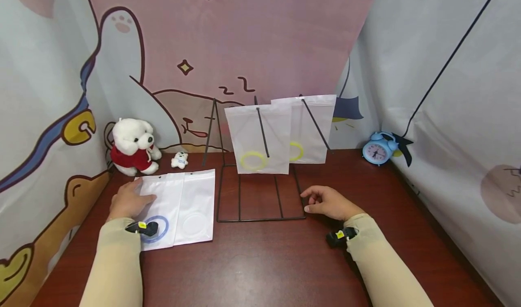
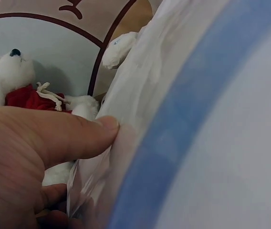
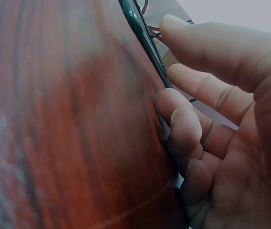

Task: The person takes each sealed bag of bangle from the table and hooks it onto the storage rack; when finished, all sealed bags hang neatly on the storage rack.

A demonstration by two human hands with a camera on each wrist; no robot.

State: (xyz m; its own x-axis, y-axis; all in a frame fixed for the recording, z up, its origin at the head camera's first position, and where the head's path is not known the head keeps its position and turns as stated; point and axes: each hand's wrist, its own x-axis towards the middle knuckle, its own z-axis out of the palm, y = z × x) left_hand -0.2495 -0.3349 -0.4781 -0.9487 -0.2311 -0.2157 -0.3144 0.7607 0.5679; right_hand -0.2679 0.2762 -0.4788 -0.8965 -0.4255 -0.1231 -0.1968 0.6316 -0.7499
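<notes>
A flat white bag with a blue ring [image 1: 159, 194] lies on the left of the table, overlapping another white bag with a pale ring [image 1: 197, 207]. My left hand [image 1: 127, 201] pinches the blue-ring bag's left edge; in the left wrist view the thumb [image 2: 85, 136] lies on its face and fingers show behind its edge. Two more white bags with yellow rings, a front one [image 1: 244, 130] and a back one [image 1: 319, 126], hang on prongs of a black wire rack [image 1: 260, 219]. My right hand [image 1: 329, 203] rests by the rack's right side, fingers loosely curled, fingertips right at the rod [image 3: 147, 40].
Behind the flat bags sit a white plush dog [image 1: 132, 146] in a red top and a tiny white dog figure [image 1: 179, 159]. A blue alarm clock [image 1: 376, 149] stands at the back right. Printed cloth walls [image 1: 264, 35] enclose the brown table [image 1: 244, 271].
</notes>
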